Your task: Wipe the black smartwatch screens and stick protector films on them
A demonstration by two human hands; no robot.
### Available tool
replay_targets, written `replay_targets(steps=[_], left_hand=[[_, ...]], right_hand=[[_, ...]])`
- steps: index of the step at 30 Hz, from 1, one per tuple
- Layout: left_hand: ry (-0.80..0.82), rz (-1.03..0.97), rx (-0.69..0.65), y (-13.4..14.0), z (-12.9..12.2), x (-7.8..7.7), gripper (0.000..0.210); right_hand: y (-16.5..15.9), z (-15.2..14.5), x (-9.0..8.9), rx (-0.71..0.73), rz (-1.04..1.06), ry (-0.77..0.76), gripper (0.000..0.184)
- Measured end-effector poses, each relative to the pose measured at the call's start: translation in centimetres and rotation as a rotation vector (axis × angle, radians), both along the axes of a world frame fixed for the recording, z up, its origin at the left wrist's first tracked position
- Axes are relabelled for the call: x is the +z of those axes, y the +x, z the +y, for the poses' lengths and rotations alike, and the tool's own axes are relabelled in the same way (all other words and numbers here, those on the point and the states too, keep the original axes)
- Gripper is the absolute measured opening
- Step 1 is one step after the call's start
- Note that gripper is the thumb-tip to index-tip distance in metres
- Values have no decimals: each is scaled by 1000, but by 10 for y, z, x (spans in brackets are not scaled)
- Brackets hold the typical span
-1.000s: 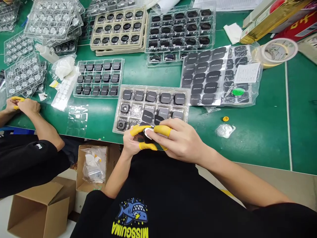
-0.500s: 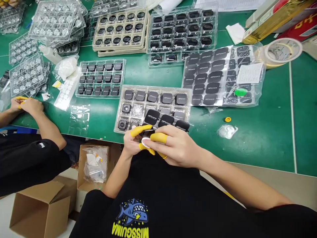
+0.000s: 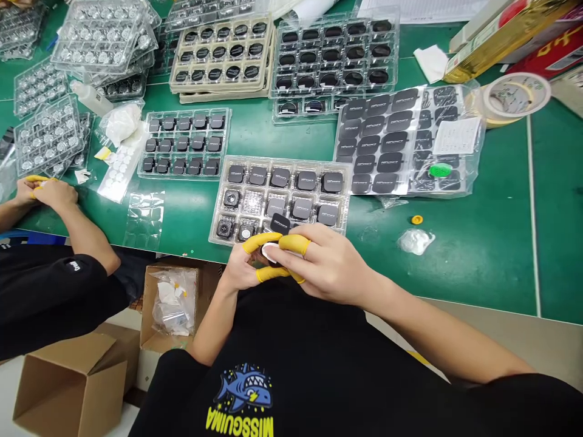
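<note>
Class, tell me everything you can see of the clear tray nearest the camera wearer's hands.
The tray looks like shiny clear plastic, divided into rows of pockets, and lies flat on the green table. Its far row holds five dark squares with pale lettering; three more sit at the right of its middle row. Toward its left are square pieces with round centres. The left hand and right hand hide part of its near side; whether they touch it is unclear.
</note>
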State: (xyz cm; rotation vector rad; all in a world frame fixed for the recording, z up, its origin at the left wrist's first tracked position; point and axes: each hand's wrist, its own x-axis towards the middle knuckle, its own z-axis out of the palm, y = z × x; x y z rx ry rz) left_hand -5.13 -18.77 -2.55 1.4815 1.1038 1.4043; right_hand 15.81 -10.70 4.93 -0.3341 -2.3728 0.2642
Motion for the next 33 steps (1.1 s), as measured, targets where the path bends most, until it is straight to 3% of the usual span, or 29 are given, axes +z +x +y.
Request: replay_targets(steps=[5, 14, 20, 28, 33], left_hand=[[-31, -34, 73, 4, -1, -5, 77], [-15, -115, 79, 4, 3, -2, 70], [-31, -47, 46, 0, 1, -1, 74], [0, 46, 45, 1, 2, -1, 66], [-118, -105, 154, -1, -1, 1, 76]], right_hand=[[2, 5, -4, -45, -8, 13, 33], [18, 2, -12, -83, 0, -65, 47], [19, -7, -7, 68, -8, -76, 35], [18, 0, 0, 126, -91, 10, 33], [42, 13, -4, -23, -79, 41, 33]])
